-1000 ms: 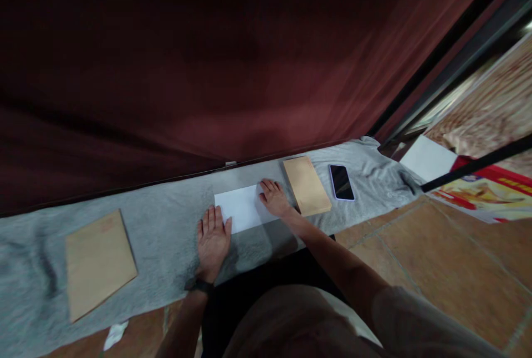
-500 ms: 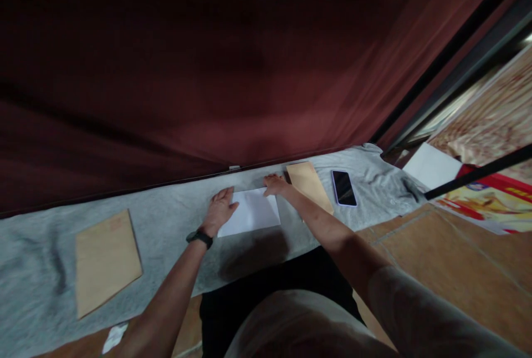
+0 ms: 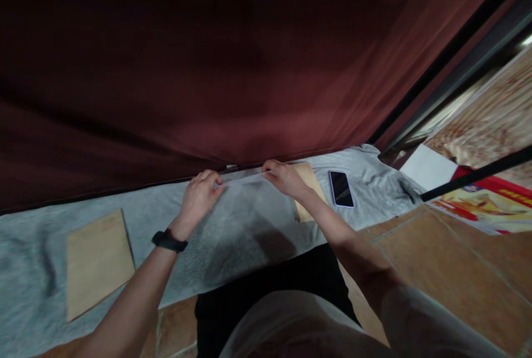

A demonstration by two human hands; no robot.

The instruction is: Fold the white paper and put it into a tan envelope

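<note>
Between my two hands a sheet of white paper (image 3: 245,179) is held up nearly edge-on, so only a thin pale strip of it shows. My left hand (image 3: 200,193), with a dark band on its wrist, pinches the paper's left end. At the right end, the fingers of my right hand (image 3: 285,177) are closed on it. Just beyond my right hand lies a brown envelope (image 3: 312,179), partly covered by my hand and forearm. Another brown envelope (image 3: 98,264) rests flat to the left of my left arm.
A grey cloth (image 3: 245,225) lies beneath everything, with a dark red curtain (image 3: 249,70) behind it. To the right are a phone (image 3: 341,189), a black bar (image 3: 477,173), a white sheet (image 3: 426,167) and a red and yellow printed package (image 3: 486,203) above the tiled floor (image 3: 469,264).
The white paper, flat on the cloth before, has been lifted and tipped edge-on. Both hands have gone from lying on it to gripping its ends, the left hand shifting left.
</note>
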